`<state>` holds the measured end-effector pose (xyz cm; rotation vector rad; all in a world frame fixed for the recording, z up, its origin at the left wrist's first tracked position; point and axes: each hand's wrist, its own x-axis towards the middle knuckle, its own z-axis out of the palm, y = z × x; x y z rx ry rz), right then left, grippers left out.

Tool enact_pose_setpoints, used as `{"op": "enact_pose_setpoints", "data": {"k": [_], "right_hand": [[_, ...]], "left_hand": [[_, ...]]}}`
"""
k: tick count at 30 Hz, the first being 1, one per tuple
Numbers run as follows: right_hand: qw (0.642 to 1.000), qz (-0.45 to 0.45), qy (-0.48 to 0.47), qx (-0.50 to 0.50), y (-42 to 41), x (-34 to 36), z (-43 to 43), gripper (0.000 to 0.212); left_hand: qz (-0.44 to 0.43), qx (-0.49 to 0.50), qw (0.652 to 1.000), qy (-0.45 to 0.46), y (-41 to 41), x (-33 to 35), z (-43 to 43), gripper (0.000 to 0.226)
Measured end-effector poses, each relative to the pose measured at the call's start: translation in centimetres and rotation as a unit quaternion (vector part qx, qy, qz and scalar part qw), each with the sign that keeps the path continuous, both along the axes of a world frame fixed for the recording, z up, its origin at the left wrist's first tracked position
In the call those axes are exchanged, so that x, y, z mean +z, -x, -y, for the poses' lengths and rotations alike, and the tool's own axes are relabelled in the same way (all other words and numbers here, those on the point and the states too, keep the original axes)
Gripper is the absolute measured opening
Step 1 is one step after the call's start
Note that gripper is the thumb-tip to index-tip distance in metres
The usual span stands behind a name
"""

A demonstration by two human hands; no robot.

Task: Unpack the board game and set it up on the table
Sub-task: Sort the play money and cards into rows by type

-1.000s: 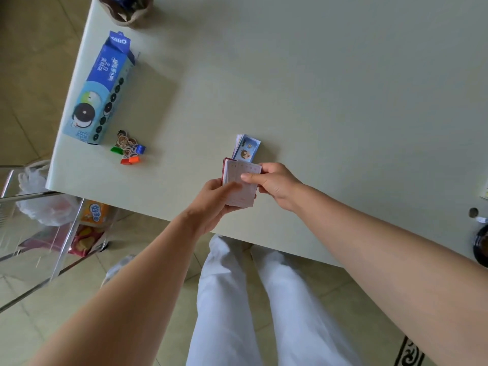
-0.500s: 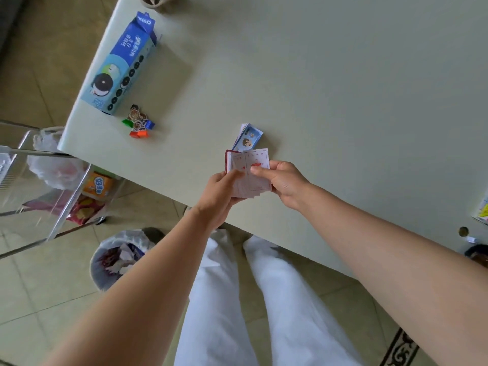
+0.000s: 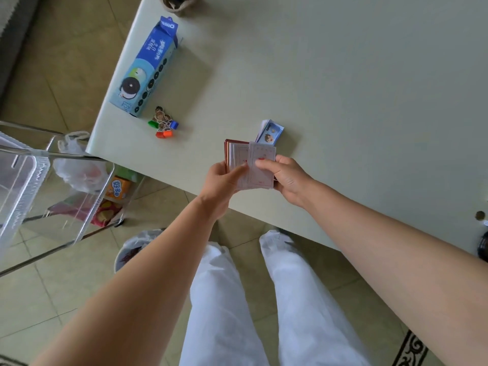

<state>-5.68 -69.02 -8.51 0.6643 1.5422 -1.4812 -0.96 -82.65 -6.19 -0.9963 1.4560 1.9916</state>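
My left hand (image 3: 221, 178) grips a stack of white game cards (image 3: 237, 158) with red print and a red edge, held just above the pale green table's (image 3: 330, 83) near edge. My right hand (image 3: 287, 178) pinches the top card (image 3: 262, 166), slid partly off to the right. A small pile of blue paper game notes (image 3: 272, 132) lies on the table just beyond the cards. Several cardboard character pawns on green, blue and red-orange bases (image 3: 163, 122) lie in a heap to the left. A blue carton-shaped game box (image 3: 146, 70) rests on its side at the table's left edge.
A clear acrylic cart (image 3: 45, 188) with snack packets and a plastic bag stands left of the table. A lined waste bin (image 3: 134, 249) sits on the tiled floor below. Dark small objects (image 3: 482, 233) sit at the table's right edge. A brown container (image 3: 179, 2) stands at the back.
My right hand has drawn the top card further to the right off the stack. The camera view has shifted, so the table's objects appear more to the right.
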Motion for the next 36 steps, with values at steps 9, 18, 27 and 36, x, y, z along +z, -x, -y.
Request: {"op": "enact_pose_setpoints", "data": {"k": [9,18,27,36], "right_hand": [[0.995,-0.031,0.016,-0.091,-3.1,1.6,5.1,0.017],[0.988,-0.04,0.007,-0.151,-6.3,2.4,7.1,0.013],[0.987,-0.028,0.001,-0.157,-7.2,2.2,6.0,0.011],[0.989,-0.022,0.005,-0.147,-7.3,1.9,5.9,0.013]], "left_hand": [[-0.005,-0.073,0.997,0.01,-1.1,0.5,5.8,0.016],[-0.006,-0.109,0.993,0.036,-2.2,1.0,8.0,0.013],[-0.017,-0.112,0.993,0.022,-3.5,0.9,7.8,0.019],[-0.001,-0.103,0.995,0.018,-3.3,1.2,7.8,0.011]]}}
